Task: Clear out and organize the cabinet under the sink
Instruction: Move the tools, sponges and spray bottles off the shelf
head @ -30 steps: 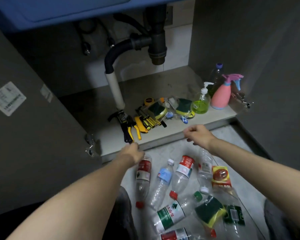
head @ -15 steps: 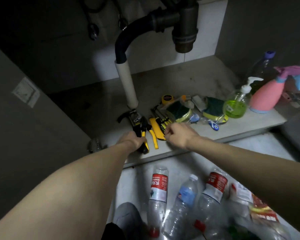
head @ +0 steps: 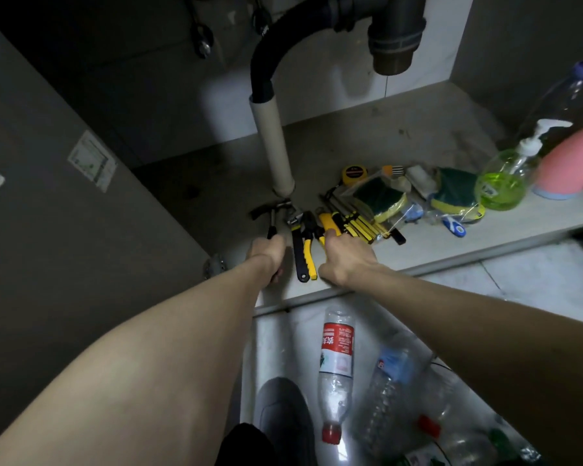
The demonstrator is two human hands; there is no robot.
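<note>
The left hand point(head: 266, 255) is curled round the handle of a hammer point(head: 272, 215) on the cabinet floor point(head: 401, 153). The right hand point(head: 345, 257) is laid over yellow-handled tools point(head: 327, 223); whether anything is pinched cannot be told. Pliers point(head: 305, 245) lie between the hands, beside the drain pipe point(head: 273, 149). Sponges point(head: 379, 196) and a soap dispenser point(head: 502, 183) are seen to the right. Bottles point(head: 337, 361) lie on the floor, partly hidden by the right arm.
</note>
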